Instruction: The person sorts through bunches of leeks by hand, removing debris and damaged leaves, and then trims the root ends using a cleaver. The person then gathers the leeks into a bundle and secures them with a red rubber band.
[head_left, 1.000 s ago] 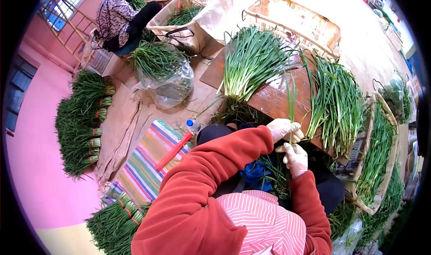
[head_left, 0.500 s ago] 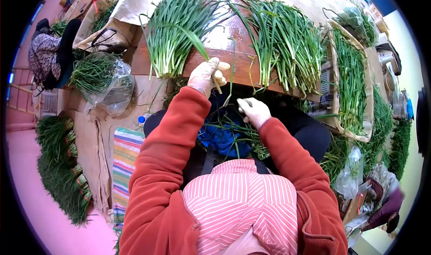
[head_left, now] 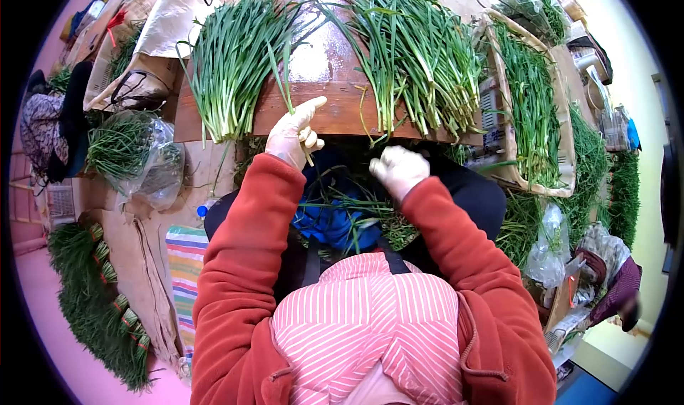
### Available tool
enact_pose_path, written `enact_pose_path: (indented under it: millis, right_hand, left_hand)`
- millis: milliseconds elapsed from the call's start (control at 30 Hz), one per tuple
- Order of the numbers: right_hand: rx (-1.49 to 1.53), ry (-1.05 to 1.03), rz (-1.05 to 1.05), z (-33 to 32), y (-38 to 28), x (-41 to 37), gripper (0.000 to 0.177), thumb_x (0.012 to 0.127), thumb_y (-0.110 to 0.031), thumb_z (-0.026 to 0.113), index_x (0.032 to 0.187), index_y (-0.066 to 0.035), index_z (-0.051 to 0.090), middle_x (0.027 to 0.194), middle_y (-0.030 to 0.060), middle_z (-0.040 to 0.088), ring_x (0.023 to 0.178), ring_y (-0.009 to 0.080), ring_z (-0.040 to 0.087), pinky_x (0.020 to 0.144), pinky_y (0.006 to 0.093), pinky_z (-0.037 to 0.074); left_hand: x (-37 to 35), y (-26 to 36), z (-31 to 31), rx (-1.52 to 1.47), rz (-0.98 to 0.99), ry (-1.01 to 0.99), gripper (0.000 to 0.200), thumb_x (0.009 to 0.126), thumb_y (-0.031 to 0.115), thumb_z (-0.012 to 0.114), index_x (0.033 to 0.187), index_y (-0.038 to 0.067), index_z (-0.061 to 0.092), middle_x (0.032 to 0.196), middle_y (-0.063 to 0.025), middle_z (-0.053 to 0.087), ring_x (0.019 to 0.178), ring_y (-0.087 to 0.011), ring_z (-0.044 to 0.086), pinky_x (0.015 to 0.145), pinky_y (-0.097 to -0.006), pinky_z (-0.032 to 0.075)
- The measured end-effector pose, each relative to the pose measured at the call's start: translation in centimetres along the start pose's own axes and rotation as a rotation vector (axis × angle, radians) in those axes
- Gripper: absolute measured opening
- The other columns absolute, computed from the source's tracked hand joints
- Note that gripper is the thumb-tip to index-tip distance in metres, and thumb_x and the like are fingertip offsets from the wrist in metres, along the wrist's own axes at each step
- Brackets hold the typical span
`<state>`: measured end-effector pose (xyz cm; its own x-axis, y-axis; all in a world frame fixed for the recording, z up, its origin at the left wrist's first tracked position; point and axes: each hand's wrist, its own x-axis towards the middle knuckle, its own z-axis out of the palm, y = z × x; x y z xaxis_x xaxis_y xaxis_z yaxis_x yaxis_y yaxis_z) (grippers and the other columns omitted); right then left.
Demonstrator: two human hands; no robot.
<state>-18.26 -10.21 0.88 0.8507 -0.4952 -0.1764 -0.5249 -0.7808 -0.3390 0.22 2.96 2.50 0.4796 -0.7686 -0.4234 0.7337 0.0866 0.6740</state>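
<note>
My left hand (head_left: pixel 294 136), in a pale glove, is closed on a green stalk (head_left: pixel 287 95) at the table's near edge. The stalk's leaves point up beside the left pile of green stalks (head_left: pixel 239 63). My right hand (head_left: pixel 401 171), gloved too, is curled with its fingers together above my lap, below the right pile of green stalks (head_left: pixel 424 56); whether it holds anything cannot be made out. Both piles lie on the wet wooden table (head_left: pixel 324 113). Loose leaves lie over a blue cloth (head_left: pixel 331 227) in my lap.
A lined basket of green stalks (head_left: pixel 531 106) stands on the right. At left are a plastic bag of greens (head_left: pixel 153 159) and tied bundles (head_left: pixel 92 298) on the floor. Another person's patterned sleeve (head_left: pixel 44 120) shows at far left. A striped sack (head_left: pixel 187 277) lies beside me.
The view has shifted, so the table and piles sit farther left. The long leaf in my left hand, bent over the left pile before, now stands more upright. A thin strand between my hands is gone.
</note>
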Motion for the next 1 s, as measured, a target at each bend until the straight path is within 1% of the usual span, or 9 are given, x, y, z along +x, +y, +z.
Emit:
enact_pose_path:
  millis: [33, 100, 200, 233, 400, 467, 633, 800, 1000]
  right_hand:
    - [-0.032, 0.209, 0.020, -0.7, 0.2, 1.0, 0.029, 0.080, -0.037, 0.055, 0.073, -0.008, 0.058, 0.073, 0.0120, 0.059, 0.070, 0.0303, 0.058, 0.063, 0.0400, 0.046]
    - [-0.025, 0.333, 0.015, -1.2, 0.4, 3.7, 0.026, 0.080, -0.035, 0.056, 0.078, -0.010, 0.058, 0.078, 0.0102, 0.060, 0.070, 0.0288, 0.058, 0.061, 0.0393, 0.047]
    - [-0.085, 0.229, 0.050, -1.3, 0.4, 7.0, 0.028, 0.081, -0.036, 0.058, 0.081, -0.008, 0.058, 0.079, 0.0123, 0.059, 0.073, 0.0313, 0.058, 0.066, 0.0387, 0.046]
    - [-0.094, 0.066, 0.177, -1.7, 0.3, 7.8, 0.028, 0.079, -0.036, 0.059, 0.083, -0.008, 0.059, 0.084, 0.0122, 0.061, 0.078, 0.0311, 0.059, 0.070, 0.0380, 0.047]
    - [-0.101, -0.009, 0.156, -1.5, 0.8, 9.6, 0.028, 0.079, -0.034, 0.059, 0.089, -0.008, 0.062, 0.091, 0.0116, 0.064, 0.085, 0.0301, 0.061, 0.074, 0.0385, 0.048]
    - [-0.215, -0.101, 0.284, -1.2, 0.5, 10.4, 0.024, 0.080, -0.030, 0.057, 0.090, -0.009, 0.063, 0.090, 0.0133, 0.065, 0.085, 0.0304, 0.062, 0.074, 0.0392, 0.048]
    - [-0.173, 0.019, 0.343, -1.6, 0.5, 9.1, 0.022, 0.079, -0.027, 0.053, 0.087, -0.009, 0.063, 0.084, 0.0138, 0.065, 0.079, 0.0318, 0.063, 0.071, 0.0403, 0.049]
    - [0.055, 0.380, -0.031, -1.8, -3.1, 3.0, 0.017, 0.079, -0.025, 0.054, 0.070, -0.010, 0.054, 0.067, 0.0125, 0.059, 0.062, 0.0322, 0.059, 0.057, 0.0405, 0.047]
    - [0.190, 0.220, -0.204, -1.0, -4.1, 1.2, 0.024, 0.079, -0.032, 0.058, 0.078, -0.008, 0.058, 0.074, 0.0123, 0.057, 0.067, 0.0301, 0.058, 0.062, 0.0393, 0.046]
  left_hand:
    - [0.0, -0.2, 0.4, 0.014, 0.003, 0.017, 0.031, 0.086, 0.025, 0.056, 0.112, 0.008, 0.057, 0.051, 0.0079, 0.031, 0.045, -0.0061, 0.035, 0.052, -0.0254, 0.039]
    - [0.2, -0.4, 0.8, 0.047, 0.006, 0.034, 0.031, 0.086, 0.026, 0.056, 0.111, 0.008, 0.058, 0.052, 0.0076, 0.032, 0.046, -0.0065, 0.037, 0.054, -0.0261, 0.040]
    - [0.7, -1.0, 1.0, 0.107, 0.006, 0.059, 0.031, 0.087, 0.027, 0.055, 0.111, 0.008, 0.058, 0.052, 0.0071, 0.034, 0.047, -0.0071, 0.038, 0.056, -0.0266, 0.041]
    - [0.8, -1.1, 1.0, 0.134, 0.004, 0.068, 0.033, 0.087, 0.028, 0.055, 0.112, 0.007, 0.057, 0.053, 0.0064, 0.035, 0.047, -0.0080, 0.039, 0.057, -0.0273, 0.041]
    - [0.7, -1.4, 1.5, 0.161, -0.036, 0.039, 0.036, 0.088, 0.025, 0.051, 0.119, 0.006, 0.052, 0.050, 0.0074, 0.033, 0.048, -0.0077, 0.038, 0.056, -0.0266, 0.042]
    - [0.9, -1.6, 1.6, 0.152, -0.056, 0.040, 0.036, 0.088, 0.025, 0.051, 0.119, 0.006, 0.052, 0.050, 0.0073, 0.033, 0.048, -0.0079, 0.039, 0.057, -0.0269, 0.042]
    - [0.9, -1.8, 1.4, 0.152, -0.064, 0.021, 0.035, 0.088, 0.025, 0.052, 0.117, 0.006, 0.053, 0.051, 0.0070, 0.033, 0.048, -0.0080, 0.038, 0.056, -0.0273, 0.042]
    - [1.3, -2.4, 2.7, 0.217, -0.210, 0.173, 0.027, 0.087, 0.025, 0.053, 0.103, 0.005, 0.059, 0.054, 0.0047, 0.038, 0.047, -0.0086, 0.040, 0.055, -0.0260, 0.042]
    - [2.9, -5.1, 0.5, 0.278, -0.041, -0.197, 0.026, 0.089, 0.025, 0.050, 0.093, 0.003, 0.062, 0.082, -0.0064, 0.063, 0.075, -0.0155, 0.057, 0.073, -0.0284, 0.045]
